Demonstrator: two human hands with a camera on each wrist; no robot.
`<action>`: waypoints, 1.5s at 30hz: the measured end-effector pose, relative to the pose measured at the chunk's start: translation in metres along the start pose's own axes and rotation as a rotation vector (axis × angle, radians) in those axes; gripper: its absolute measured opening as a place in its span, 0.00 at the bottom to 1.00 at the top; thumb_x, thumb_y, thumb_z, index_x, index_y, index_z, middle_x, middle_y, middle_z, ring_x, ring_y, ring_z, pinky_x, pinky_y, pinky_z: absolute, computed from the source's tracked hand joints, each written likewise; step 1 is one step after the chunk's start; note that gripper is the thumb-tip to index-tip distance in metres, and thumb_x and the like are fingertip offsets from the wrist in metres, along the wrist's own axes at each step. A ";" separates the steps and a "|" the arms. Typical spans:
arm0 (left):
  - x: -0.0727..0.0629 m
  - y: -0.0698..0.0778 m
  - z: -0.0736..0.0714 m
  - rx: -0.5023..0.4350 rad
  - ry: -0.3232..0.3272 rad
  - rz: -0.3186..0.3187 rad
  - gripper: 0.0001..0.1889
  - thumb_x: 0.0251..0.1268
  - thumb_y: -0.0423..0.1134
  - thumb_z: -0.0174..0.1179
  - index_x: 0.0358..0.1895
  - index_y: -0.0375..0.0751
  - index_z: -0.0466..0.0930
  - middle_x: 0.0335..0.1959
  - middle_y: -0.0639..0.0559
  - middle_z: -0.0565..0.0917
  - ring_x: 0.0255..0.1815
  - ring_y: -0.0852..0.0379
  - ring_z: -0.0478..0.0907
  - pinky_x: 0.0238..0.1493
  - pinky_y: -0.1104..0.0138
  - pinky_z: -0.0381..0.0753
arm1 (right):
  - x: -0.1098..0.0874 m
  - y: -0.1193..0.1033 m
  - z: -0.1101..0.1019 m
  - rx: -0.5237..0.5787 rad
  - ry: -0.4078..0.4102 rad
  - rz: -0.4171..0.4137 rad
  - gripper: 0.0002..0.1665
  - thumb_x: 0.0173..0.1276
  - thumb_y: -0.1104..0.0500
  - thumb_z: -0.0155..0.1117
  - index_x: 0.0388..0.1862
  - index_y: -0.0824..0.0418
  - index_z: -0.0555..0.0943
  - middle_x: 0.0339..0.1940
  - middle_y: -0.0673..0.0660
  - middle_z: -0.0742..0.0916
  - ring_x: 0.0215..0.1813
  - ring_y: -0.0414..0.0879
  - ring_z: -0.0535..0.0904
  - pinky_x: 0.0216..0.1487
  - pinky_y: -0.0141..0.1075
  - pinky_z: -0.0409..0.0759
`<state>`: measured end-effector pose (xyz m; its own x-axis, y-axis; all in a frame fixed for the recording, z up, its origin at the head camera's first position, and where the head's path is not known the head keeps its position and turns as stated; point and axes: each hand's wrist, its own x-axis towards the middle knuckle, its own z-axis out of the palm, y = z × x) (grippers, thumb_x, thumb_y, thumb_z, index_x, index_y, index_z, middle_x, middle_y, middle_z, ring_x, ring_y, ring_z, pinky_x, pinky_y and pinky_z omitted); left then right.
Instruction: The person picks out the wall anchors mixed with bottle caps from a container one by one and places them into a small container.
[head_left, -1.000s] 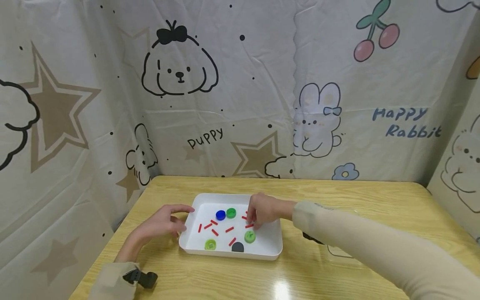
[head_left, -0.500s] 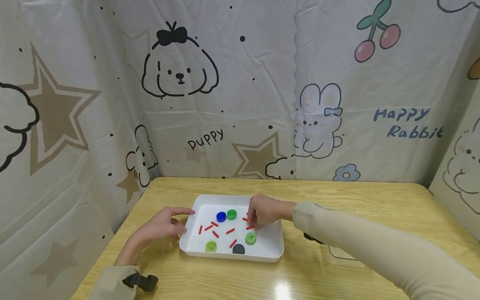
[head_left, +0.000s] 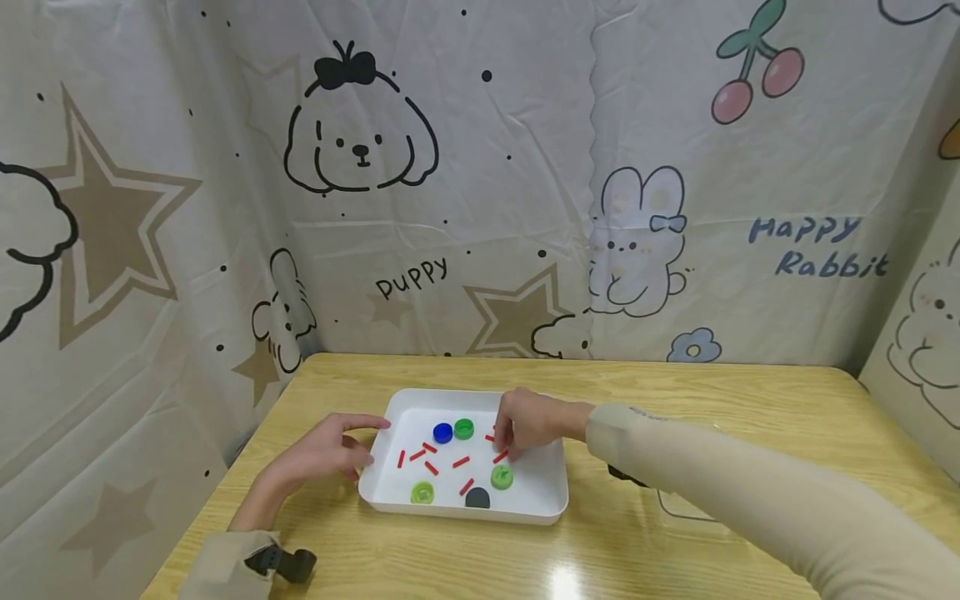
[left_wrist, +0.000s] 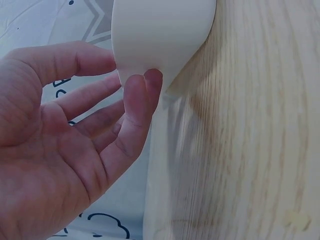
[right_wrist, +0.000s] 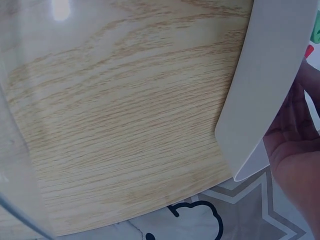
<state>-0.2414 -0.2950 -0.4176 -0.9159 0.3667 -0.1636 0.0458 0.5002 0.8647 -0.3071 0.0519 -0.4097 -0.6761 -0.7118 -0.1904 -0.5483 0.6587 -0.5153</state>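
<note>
A shallow white tray (head_left: pixel 465 515) sits on the wooden table. My left hand (head_left: pixel 330 446) is at its left end, fingertips and thumb touching the outer wall; in the left wrist view the left hand (left_wrist: pixel 75 125) has its palm exposed and fingers loosely bent. Over the tray's right side, my right hand (head_left: pixel 528 421) reaches down with bent fingers, pinching a short red stick (head_left: pixel 500 457) at the fingertips. The right wrist view shows part of the right hand (right_wrist: pixel 295 135) behind the tray wall (right_wrist: pixel 265 85); its fingertips are mostly hidden there.
Several other red sticks (head_left: pixel 461 462) lie scattered in the tray, with a blue cap (head_left: pixel 442 433), a dark green cap (head_left: pixel 463 429), light green caps (head_left: pixel 502 477) and a dark grey half-round piece (head_left: pixel 477 498). A clear container (head_left: pixel 686 521) stands right of the tray, partly behind the right sleeve.
The red stick at my right fingertips has turned from nearly level to slanting. My left hand stays at the tray's left end, and the tray holds its place.
</note>
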 end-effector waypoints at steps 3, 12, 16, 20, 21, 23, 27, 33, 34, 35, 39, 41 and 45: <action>0.000 0.001 0.000 0.013 0.007 -0.006 0.32 0.59 0.26 0.66 0.70 0.26 0.74 0.62 0.30 0.80 0.33 0.48 0.81 0.33 0.52 0.88 | -0.001 -0.001 0.000 0.015 0.001 -0.009 0.12 0.57 0.74 0.80 0.32 0.57 0.93 0.28 0.46 0.89 0.33 0.39 0.80 0.39 0.31 0.82; 0.002 0.004 -0.001 0.035 0.019 -0.018 0.32 0.58 0.26 0.67 0.69 0.28 0.76 0.61 0.33 0.81 0.33 0.49 0.82 0.32 0.54 0.88 | -0.001 0.000 0.000 0.010 -0.005 -0.007 0.11 0.57 0.73 0.81 0.32 0.57 0.92 0.27 0.45 0.88 0.33 0.39 0.80 0.39 0.31 0.82; 0.004 0.004 -0.003 0.047 0.020 -0.006 0.32 0.58 0.26 0.66 0.69 0.28 0.76 0.62 0.32 0.81 0.32 0.49 0.82 0.32 0.54 0.88 | -0.001 -0.001 -0.003 0.026 -0.017 0.022 0.12 0.58 0.72 0.80 0.31 0.56 0.92 0.27 0.45 0.88 0.32 0.40 0.80 0.38 0.31 0.82; 0.004 0.005 -0.002 0.046 0.020 -0.007 0.32 0.57 0.26 0.67 0.69 0.28 0.76 0.63 0.32 0.80 0.32 0.49 0.82 0.31 0.55 0.88 | -0.002 -0.001 -0.003 0.037 -0.016 0.032 0.11 0.59 0.71 0.80 0.30 0.55 0.92 0.26 0.45 0.87 0.33 0.40 0.78 0.37 0.32 0.79; 0.004 0.005 -0.002 0.044 0.016 -0.007 0.32 0.57 0.26 0.66 0.69 0.28 0.76 0.63 0.32 0.80 0.32 0.49 0.82 0.31 0.55 0.88 | -0.002 0.000 -0.003 0.036 -0.015 0.032 0.11 0.59 0.71 0.81 0.30 0.55 0.92 0.26 0.45 0.86 0.33 0.40 0.78 0.36 0.32 0.78; 0.004 0.005 -0.001 0.039 0.015 -0.011 0.32 0.58 0.26 0.67 0.69 0.28 0.76 0.64 0.32 0.80 0.33 0.49 0.82 0.31 0.55 0.88 | -0.003 0.000 -0.002 0.033 -0.014 0.033 0.11 0.59 0.70 0.81 0.30 0.54 0.92 0.26 0.45 0.86 0.33 0.40 0.76 0.35 0.31 0.76; 0.005 0.004 -0.001 0.036 0.015 -0.010 0.32 0.58 0.26 0.67 0.69 0.28 0.76 0.64 0.31 0.80 0.33 0.49 0.82 0.32 0.55 0.88 | -0.004 0.000 -0.003 0.026 -0.016 0.037 0.11 0.59 0.70 0.81 0.29 0.54 0.91 0.25 0.46 0.84 0.33 0.41 0.74 0.35 0.32 0.73; 0.007 0.004 -0.002 0.041 0.017 -0.002 0.32 0.57 0.26 0.66 0.69 0.28 0.76 0.64 0.32 0.80 0.32 0.49 0.82 0.32 0.54 0.88 | -0.004 0.001 -0.005 0.009 -0.039 0.031 0.11 0.62 0.70 0.79 0.29 0.53 0.90 0.23 0.46 0.82 0.32 0.41 0.73 0.34 0.32 0.72; 0.007 0.004 -0.002 0.041 0.018 -0.003 0.32 0.57 0.26 0.66 0.69 0.28 0.76 0.64 0.32 0.80 0.32 0.49 0.82 0.32 0.54 0.88 | -0.004 0.001 -0.005 0.004 -0.042 0.026 0.11 0.63 0.70 0.78 0.29 0.54 0.90 0.23 0.46 0.82 0.31 0.40 0.73 0.34 0.31 0.71; 0.007 0.004 -0.002 0.041 0.018 -0.003 0.32 0.57 0.26 0.66 0.69 0.28 0.76 0.64 0.31 0.80 0.32 0.49 0.82 0.32 0.54 0.88 | -0.005 0.001 -0.005 -0.001 -0.044 0.016 0.11 0.63 0.70 0.78 0.29 0.54 0.90 0.23 0.46 0.81 0.31 0.40 0.73 0.34 0.31 0.71; 0.005 0.003 -0.001 0.032 0.017 -0.009 0.32 0.57 0.26 0.67 0.69 0.28 0.76 0.64 0.31 0.80 0.32 0.49 0.82 0.32 0.54 0.88 | -0.008 0.004 -0.006 -0.009 -0.041 -0.021 0.10 0.64 0.70 0.78 0.29 0.55 0.89 0.21 0.45 0.78 0.29 0.39 0.70 0.33 0.30 0.68; 0.005 0.002 -0.001 0.027 0.017 -0.013 0.32 0.57 0.25 0.67 0.69 0.28 0.76 0.62 0.31 0.81 0.32 0.48 0.82 0.32 0.54 0.88 | -0.009 0.006 -0.008 -0.015 -0.030 -0.044 0.10 0.63 0.70 0.78 0.28 0.56 0.89 0.19 0.46 0.76 0.28 0.38 0.68 0.32 0.30 0.66; 0.004 0.000 -0.001 0.023 0.021 -0.015 0.32 0.56 0.26 0.66 0.69 0.28 0.76 0.59 0.33 0.83 0.32 0.48 0.82 0.31 0.54 0.88 | -0.012 0.009 -0.015 -0.026 -0.011 -0.082 0.09 0.62 0.70 0.78 0.29 0.57 0.90 0.18 0.45 0.73 0.27 0.38 0.66 0.32 0.30 0.64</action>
<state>-0.2452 -0.2942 -0.4175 -0.9246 0.3427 -0.1663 0.0409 0.5235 0.8511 -0.3111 0.0701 -0.3992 -0.6227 -0.7664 -0.1578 -0.6143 0.6038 -0.5080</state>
